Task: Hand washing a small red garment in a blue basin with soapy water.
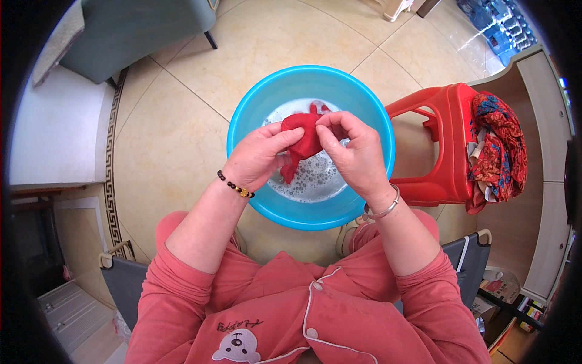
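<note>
A wet red cloth item [305, 136] is stretched between my two hands above a round blue plastic basin [313, 222]. My left hand [260, 152] pinches its left side, thumb on top. With thumb and index finger, my right hand [352, 152] grips its upper right edge. One end of the cloth hangs down at the lower left, close to the soapy water [309, 182]. More red fabric [320, 108] shows behind the held piece, in the foam at the far side. Whether the two pieces are joined is hidden.
A red plastic stool [450, 150] stands right of the basin, with crumpled red-and-blue patterned fabric [498, 150] on it. Beyond it is a curved wooden cabinet [504, 236]. Wrapped water bottles [500, 32] lie at the far right. A grey-green armchair [141, 36] stands at the far left.
</note>
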{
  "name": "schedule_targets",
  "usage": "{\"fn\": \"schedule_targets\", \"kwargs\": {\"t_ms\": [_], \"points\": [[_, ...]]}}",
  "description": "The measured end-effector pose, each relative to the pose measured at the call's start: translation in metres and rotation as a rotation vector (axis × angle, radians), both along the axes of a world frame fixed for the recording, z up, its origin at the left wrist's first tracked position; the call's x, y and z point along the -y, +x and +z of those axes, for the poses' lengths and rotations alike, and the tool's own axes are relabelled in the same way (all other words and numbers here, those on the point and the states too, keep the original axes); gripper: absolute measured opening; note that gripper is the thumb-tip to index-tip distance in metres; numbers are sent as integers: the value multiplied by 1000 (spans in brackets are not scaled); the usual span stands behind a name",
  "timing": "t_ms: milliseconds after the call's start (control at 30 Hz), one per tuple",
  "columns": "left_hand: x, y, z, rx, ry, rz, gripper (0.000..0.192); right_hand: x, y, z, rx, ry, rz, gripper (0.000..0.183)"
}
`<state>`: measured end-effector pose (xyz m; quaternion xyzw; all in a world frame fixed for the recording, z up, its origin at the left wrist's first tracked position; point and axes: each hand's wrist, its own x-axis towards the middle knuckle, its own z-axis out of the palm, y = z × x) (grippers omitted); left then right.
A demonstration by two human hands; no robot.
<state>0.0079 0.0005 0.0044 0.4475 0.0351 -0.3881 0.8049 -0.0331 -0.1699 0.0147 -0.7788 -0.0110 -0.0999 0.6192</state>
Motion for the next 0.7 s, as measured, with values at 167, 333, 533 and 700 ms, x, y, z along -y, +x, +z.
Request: {"fn": "schedule_targets", "kwargs": {"t_ms": [167, 333, 533, 700], "points": [[0, -4, -5, 306, 189, -30, 25, -1, -1, -2, 200, -302, -43, 9], [2, -5, -2, 370, 239, 0, 24, 5, 0, 3, -66, -202, -99, 6], [-1, 2, -3, 24, -60, 107, 26, 14, 3, 3, -163, 124, -16, 9], [-2, 3, -4, 5, -120, 102, 27, 2, -1, 1, 11, -164, 17, 11]]}}
